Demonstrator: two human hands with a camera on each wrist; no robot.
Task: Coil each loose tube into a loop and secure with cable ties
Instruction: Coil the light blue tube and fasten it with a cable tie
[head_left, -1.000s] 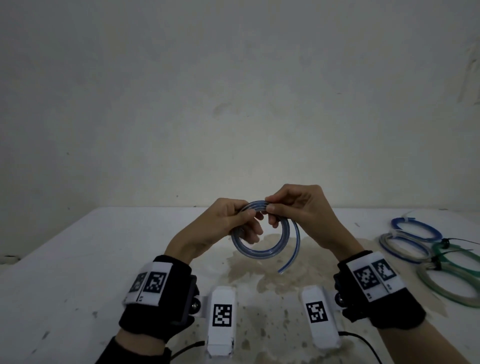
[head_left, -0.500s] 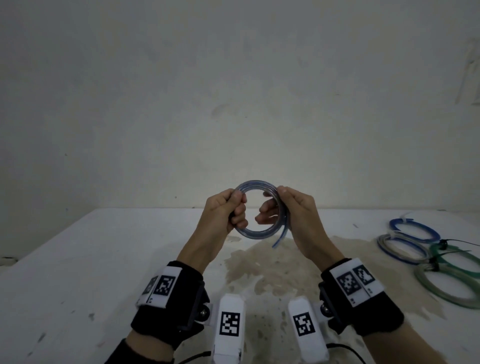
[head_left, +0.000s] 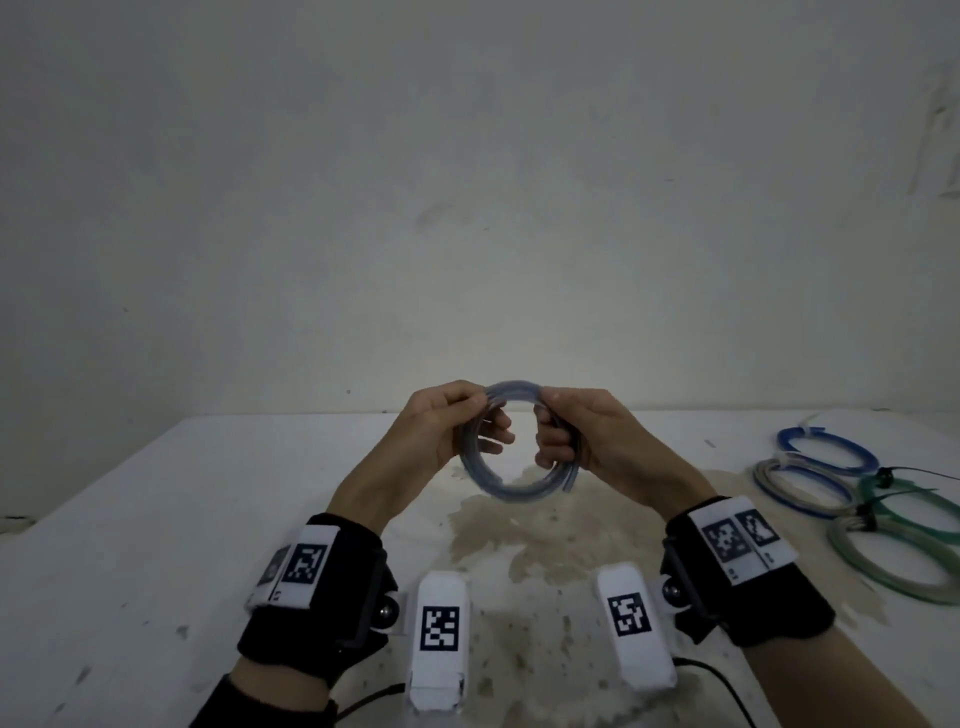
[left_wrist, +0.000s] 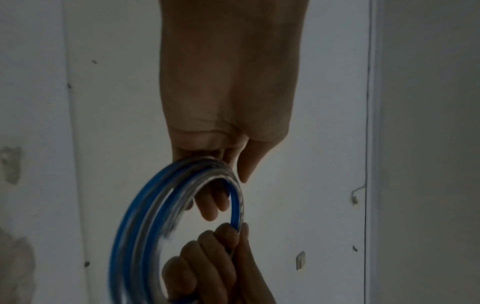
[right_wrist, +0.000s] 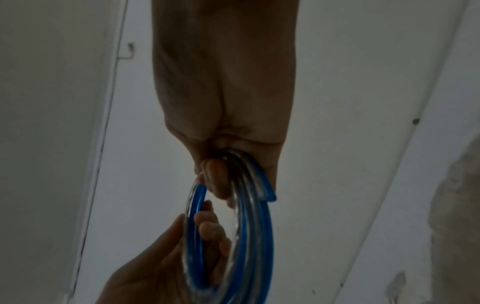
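Facing the person, the coiled tube (head_left: 501, 483) stands upright, both hands' fingers (head_left: 496, 434) clamped on its sides.

No readable text; only coded square markers (head_left: 305, 563) on the wristbands (head_left: 332, 582)

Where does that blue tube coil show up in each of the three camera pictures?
Head: blue tube coil at centre, held up between both hands above the table.
Left wrist: lower left, below the left hand.
Right wrist: lower centre, below the right hand.
Shared landmark: the fingers gripping the coil from each side.
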